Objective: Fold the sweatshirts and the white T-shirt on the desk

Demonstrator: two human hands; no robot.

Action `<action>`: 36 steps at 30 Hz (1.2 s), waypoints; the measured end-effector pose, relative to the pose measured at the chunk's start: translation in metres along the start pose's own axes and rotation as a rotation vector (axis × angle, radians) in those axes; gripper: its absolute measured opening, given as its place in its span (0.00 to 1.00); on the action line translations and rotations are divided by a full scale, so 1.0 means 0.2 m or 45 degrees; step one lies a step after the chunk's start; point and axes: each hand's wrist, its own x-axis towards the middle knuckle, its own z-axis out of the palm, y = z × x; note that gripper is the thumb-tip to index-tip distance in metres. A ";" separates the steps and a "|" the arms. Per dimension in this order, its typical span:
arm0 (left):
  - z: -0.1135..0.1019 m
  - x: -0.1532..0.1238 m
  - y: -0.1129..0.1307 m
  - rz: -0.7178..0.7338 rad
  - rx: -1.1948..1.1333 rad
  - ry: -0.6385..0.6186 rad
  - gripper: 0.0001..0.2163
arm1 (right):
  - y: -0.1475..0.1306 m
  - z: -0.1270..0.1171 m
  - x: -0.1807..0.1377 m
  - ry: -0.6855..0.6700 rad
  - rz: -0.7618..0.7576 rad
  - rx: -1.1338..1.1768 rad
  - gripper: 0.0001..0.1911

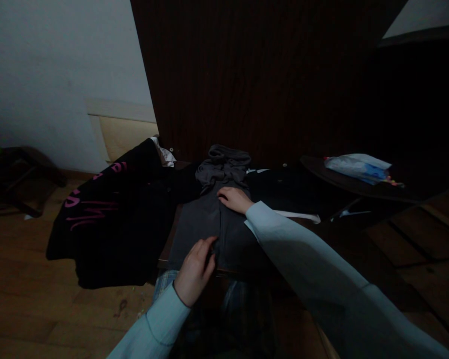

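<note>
A dark grey garment [196,214], which looks like a pair of trousers, lies on a low dark surface in front of me. Its far end is bunched up, while the near part is spread flat with a line down the middle. My left hand [195,269] is closed, thumb and fingers pinching the cloth by that line near the front edge. Farther up, my right hand [235,198] has its fingers bent together on the cloth along the same line. The fingertips' exact hold is hard to see in the dim light.
Black clothing with pink lettering [97,214] hangs over the left side. More dark cloth [284,187] and a white strip [299,216] lie to the right. A plastic packet [357,167] rests on a dark rounded ledge. A dark wooden panel [254,75] stands behind; a stool [18,174] is far left.
</note>
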 end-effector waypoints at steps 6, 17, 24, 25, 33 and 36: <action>-0.02 0.01 0.05 -0.012 -0.036 0.122 0.10 | -0.05 0.03 -0.08 -0.015 0.149 -0.020 0.13; 0.00 0.00 0.06 0.038 -0.059 0.173 0.07 | -0.12 0.02 0.02 -0.377 0.456 0.042 0.21; -0.01 0.00 0.05 0.080 -0.026 0.062 0.09 | -0.11 0.00 0.07 -0.476 0.487 0.071 0.21; 0.00 0.00 0.05 0.102 0.005 -0.025 0.09 | -0.11 -0.01 0.07 -0.495 0.490 0.081 0.21; 0.05 0.00 0.04 0.132 0.171 -0.255 0.08 | -0.09 -0.02 0.09 -0.552 0.468 0.118 0.24; 0.05 -0.01 0.03 0.139 0.069 -0.173 0.07 | -0.08 -0.01 0.09 -0.564 0.452 0.126 0.22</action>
